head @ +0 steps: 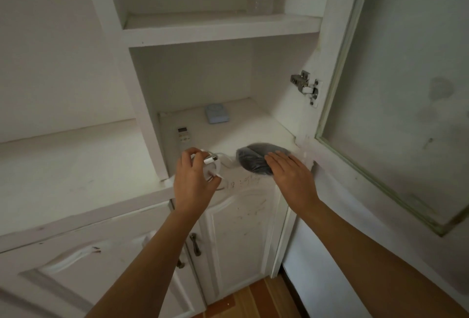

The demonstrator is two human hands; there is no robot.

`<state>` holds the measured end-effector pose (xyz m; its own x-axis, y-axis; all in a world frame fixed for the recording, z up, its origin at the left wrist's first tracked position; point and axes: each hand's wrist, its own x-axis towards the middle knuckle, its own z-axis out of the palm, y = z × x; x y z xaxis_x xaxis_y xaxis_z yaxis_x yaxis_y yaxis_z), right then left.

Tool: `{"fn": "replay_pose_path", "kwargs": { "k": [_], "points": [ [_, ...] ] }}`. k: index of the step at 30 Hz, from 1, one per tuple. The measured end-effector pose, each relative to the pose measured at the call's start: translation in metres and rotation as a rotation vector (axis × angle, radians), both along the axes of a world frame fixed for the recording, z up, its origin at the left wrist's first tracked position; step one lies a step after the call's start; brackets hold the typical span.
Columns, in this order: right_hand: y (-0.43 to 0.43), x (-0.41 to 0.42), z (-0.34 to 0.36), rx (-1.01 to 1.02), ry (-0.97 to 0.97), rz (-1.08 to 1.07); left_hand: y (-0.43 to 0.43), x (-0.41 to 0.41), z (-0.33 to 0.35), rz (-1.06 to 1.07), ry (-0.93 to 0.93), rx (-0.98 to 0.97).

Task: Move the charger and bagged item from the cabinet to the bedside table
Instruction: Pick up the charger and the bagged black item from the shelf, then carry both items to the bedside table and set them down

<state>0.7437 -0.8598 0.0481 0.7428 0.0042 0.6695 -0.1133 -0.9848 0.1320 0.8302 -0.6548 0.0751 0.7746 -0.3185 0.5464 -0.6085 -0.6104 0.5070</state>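
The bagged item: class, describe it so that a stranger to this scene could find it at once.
Start at the open white cabinet and go to its lower shelf. At the front edge, under the right hand, lies the bagged item: a dark, rounded bundle in clear plastic, unlike the white charger beside it.

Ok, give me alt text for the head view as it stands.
At an open white cabinet, the left hand grips a white charger with its cable, while the right hand rests flat on a dark bagged item on the shelf.
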Motion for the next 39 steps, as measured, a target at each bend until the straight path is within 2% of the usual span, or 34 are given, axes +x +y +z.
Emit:
{"fn": "replay_pose_path", "kwargs": {
  "k": [10,20,30,39],
  "points": [
    [0.016,-0.029,0.009,-0.021,-0.11,0.171,0.024,-0.049,0.004,0.088,-0.033,-0.058],
    [0.07,-0.086,0.014,-0.008,-0.135,0.471,0.084,-0.16,0.0,0.409,0.016,-0.104],
    [0.205,-0.132,0.002,0.048,-0.048,0.89,0.213,-0.296,-0.017,0.769,0.004,0.028],
    [0.383,-0.193,0.003,0.058,-0.058,1.243,0.347,-0.432,-0.01,1.112,-0.039,0.084]
  ]
}}
